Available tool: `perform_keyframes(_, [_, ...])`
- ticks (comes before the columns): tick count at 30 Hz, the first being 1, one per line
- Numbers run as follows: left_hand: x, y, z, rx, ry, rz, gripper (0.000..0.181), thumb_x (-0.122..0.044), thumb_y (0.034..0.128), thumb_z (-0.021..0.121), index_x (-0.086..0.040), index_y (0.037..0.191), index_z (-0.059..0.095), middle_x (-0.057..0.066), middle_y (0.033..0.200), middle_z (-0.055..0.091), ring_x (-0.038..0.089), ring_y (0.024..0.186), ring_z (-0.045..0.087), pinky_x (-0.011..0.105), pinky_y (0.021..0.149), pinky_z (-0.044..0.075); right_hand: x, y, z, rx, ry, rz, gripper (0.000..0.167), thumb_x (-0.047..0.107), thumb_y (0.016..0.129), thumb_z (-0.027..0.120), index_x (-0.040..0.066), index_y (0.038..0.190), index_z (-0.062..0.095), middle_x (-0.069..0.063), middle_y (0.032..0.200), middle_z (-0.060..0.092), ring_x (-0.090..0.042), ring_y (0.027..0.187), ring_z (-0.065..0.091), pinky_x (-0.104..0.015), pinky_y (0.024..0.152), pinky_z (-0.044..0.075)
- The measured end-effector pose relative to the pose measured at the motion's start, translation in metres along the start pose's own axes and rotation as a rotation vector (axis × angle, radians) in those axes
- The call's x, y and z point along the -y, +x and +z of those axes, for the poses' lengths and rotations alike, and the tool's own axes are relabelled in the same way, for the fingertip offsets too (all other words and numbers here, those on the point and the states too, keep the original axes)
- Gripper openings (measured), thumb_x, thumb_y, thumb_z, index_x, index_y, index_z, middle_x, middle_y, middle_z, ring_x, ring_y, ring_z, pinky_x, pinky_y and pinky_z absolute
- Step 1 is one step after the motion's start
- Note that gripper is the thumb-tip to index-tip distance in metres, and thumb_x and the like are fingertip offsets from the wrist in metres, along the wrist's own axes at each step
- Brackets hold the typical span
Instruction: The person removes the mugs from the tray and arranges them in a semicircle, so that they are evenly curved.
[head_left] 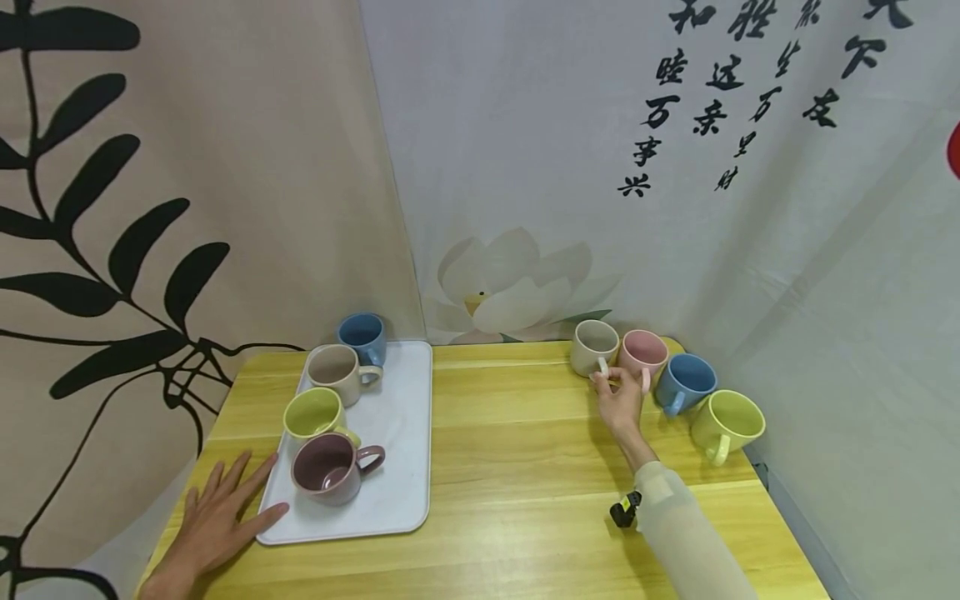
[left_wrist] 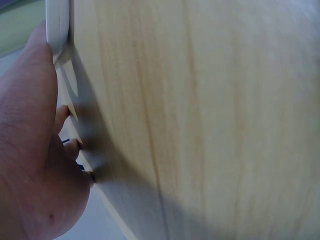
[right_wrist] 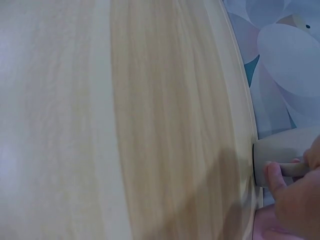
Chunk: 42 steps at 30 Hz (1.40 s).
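At the back right of the table, my right hand point(head_left: 622, 410) pinches the handle of a pale grey mug point(head_left: 592, 350). The right wrist view also has this mug point(right_wrist: 280, 147), its handle between thumb and fingers. A pink mug point(head_left: 642, 354) stands directly beside it, close to the hand. My left hand point(head_left: 217, 523) lies spread at the left edge of a white tray point(head_left: 401, 475), its thumb over the rim. On that tray stand a mauve mug point(head_left: 322, 483), a yellow-green mug point(head_left: 309, 417), a beige mug point(head_left: 333, 373) and a blue mug point(head_left: 362, 335).
Right of the pink mug, another blue mug point(head_left: 686, 377) and another yellow-green mug point(head_left: 731, 421) follow in a slanting row near the table's right edge. Bare wooden tabletop point(head_left: 510, 450) lies between tray and row. A printed curtain point(head_left: 525, 167) hangs behind the table.
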<state>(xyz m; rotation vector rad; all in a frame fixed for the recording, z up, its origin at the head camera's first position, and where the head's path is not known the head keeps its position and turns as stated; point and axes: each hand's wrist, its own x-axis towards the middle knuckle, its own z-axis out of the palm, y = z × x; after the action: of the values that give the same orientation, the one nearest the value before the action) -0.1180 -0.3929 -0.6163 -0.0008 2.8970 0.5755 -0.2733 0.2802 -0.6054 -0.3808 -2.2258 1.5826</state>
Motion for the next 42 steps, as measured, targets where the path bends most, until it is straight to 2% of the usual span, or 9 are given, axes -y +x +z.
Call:
perform_keyframes(4, [-0.0002,0.0001,-0.0005,0.005,-0.007,-0.004,0.1,-0.078,0.1041,0.062,-0.027,0.181,0.023,0.042,0.182,0.012,0.081,0.161,-0.002,0.102,0.115,-0.009,-0.0012,-0.0002,-0.0017,0.005,-0.015,0.001,0.018,0.006,0.11,0.072,-0.01,0.115,0.067,-0.036,0.127,0.071,-0.009,0.089,0.079,-0.002,0.072,0.056])
perform_keyframes(8, [0.0007,0.0008,0.0004,0.005,-0.005,-0.006,0.1,-0.078,0.104,0.061,-0.027,0.181,0.023,0.043,0.182,0.011,0.081,0.161,-0.002,0.102,0.115,-0.009,-0.0025,0.0004,-0.0034,0.013,-0.049,-0.002,0.019,0.009,0.11,0.071,-0.009,0.116,0.067,-0.033,0.136,0.067,-0.021,0.096,0.083,-0.001,0.073,0.055])
perform_keyframes(13, [0.0022,0.0012,0.0018,-0.005,0.001,0.001,0.1,-0.078,0.1038,0.062,-0.028,0.181,0.023,0.043,0.182,0.012,0.081,0.161,-0.002,0.102,0.115,-0.008,-0.0032,-0.0007,-0.0046,0.014,-0.046,0.0,0.02,0.008,0.11,0.072,-0.01,0.117,0.067,-0.036,0.128,0.073,-0.04,0.105,0.084,-0.001,0.071,0.055])
perform_keyframes(17, [0.0028,0.0008,0.0019,-0.013,0.0,0.01,0.099,-0.077,0.1041,0.062,-0.029,0.181,0.024,0.043,0.182,0.013,0.081,0.161,-0.001,0.103,0.115,-0.007,-0.0035,-0.0018,-0.0044,0.003,-0.039,-0.011,0.02,0.007,0.109,0.072,-0.011,0.115,0.067,-0.038,0.122,0.075,-0.045,0.105,0.085,-0.002,0.07,0.056])
perform_keyframes(24, [0.0031,0.0,0.002,-0.018,-0.003,0.015,0.099,-0.077,0.1043,0.063,-0.029,0.181,0.024,0.043,0.182,0.013,0.081,0.161,0.0,0.103,0.115,-0.007,-0.0041,-0.0025,-0.0035,0.006,-0.006,0.008,0.02,0.008,0.111,0.07,-0.01,0.119,0.066,-0.04,0.122,0.076,-0.056,0.112,0.081,-0.002,0.07,0.057])
perform_keyframes(29, [0.0027,-0.0009,0.0017,-0.021,-0.001,0.018,0.099,-0.076,0.1043,0.063,-0.029,0.181,0.024,0.042,0.182,0.014,0.081,0.162,0.0,0.103,0.115,-0.006,-0.0038,-0.0036,-0.0041,-0.001,-0.016,0.003,0.02,0.008,0.111,0.069,-0.01,0.119,0.066,-0.039,0.123,0.076,-0.055,0.111,0.081,-0.001,0.07,0.056])
perform_keyframes(37, [0.0026,-0.0018,0.0025,-0.037,-0.003,0.033,0.097,-0.075,0.1049,0.063,-0.029,0.181,0.025,0.042,0.182,0.016,0.081,0.161,0.003,0.103,0.115,-0.004,-0.005,-0.0036,-0.0055,-0.017,0.0,-0.003,0.021,0.007,0.109,0.073,-0.012,0.117,0.067,-0.039,0.122,0.076,-0.04,0.097,0.087,-0.004,0.069,0.059])
perform_keyframes(42, [0.0032,-0.0015,0.003,-0.04,-0.004,0.036,0.097,-0.075,0.1047,0.064,-0.029,0.181,0.024,0.043,0.181,0.016,0.082,0.16,0.004,0.103,0.114,-0.004,-0.0033,-0.0054,-0.0088,0.001,-0.05,-0.016,0.026,0.011,0.107,0.077,-0.009,0.121,0.07,-0.034,0.125,0.078,-0.047,0.106,0.084,-0.004,0.07,0.058])
